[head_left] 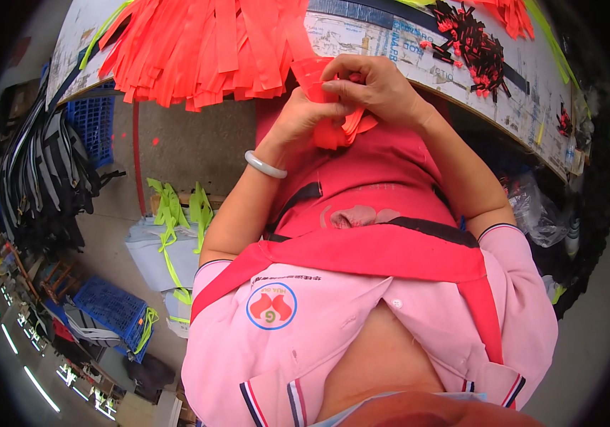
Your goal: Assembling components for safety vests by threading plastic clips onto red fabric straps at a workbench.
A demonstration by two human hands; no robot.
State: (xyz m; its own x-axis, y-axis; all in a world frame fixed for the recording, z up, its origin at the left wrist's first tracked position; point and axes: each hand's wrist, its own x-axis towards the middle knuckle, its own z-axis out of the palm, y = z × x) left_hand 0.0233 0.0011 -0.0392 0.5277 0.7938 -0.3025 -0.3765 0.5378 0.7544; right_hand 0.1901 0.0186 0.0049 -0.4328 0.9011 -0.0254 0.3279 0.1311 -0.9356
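Note:
In front of my chest both hands close on a bunch of bright red-orange fabric strips (330,134). My left hand (303,117), with a pale bangle at the wrist, grips the bunch from its left side. Pinched together, the thumb and fingers of my right hand (370,87) hold the strips' upper part. Folded ends hang below my fingers, and part of the bunch is hidden behind them. Just left of my hands, a large pile of similar red-orange strips (205,53) drapes over the table's edge.
The worktable (340,35) has a worn, printed white top. On its right side lies a heap of small black-and-red pieces (479,50). Black and grey straps (49,164) hang at the left near a blue crate (91,124). Yellow-green strips (170,213) lie on a pale stack below.

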